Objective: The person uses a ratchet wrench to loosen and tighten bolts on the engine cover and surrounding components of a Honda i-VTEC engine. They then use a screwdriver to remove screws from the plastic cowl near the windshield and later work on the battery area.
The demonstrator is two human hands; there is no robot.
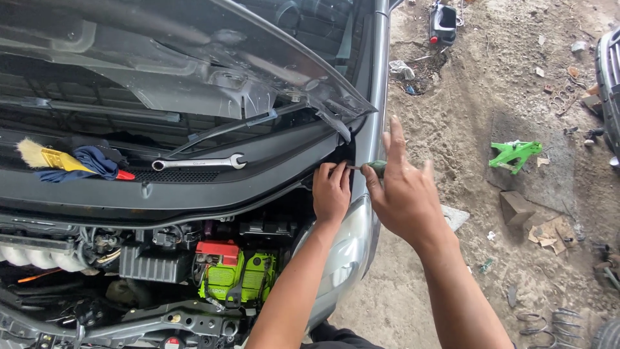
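- 2 hands at the corner of the cowl (194,184), by the hood hinge and fender (369,139); judged mid-step, with the fastener there hidden behind the fingers.
- Left hand (331,192) curled, fingertips pressed against the cowl's edge, gripping nothing that shows.
- Right hand (403,187) pinching a screwdriver (369,167) between thumb and fingers, index finger raised, thin shaft aimed toward the left hand.
- Wrench (199,163) lying untouched on the cowl, well apart: bright, smooth steel, open jaw at 1 end.
- Brush (45,156) with pale bristles beside a crumpled blue rag (97,161).
- Cowl matte black plastic, still seated; hood up, engine bay open.
- Green battery (239,274), boxy, under a red cap.
- Ground (478,90) dusty, gritty, littered with scraps.
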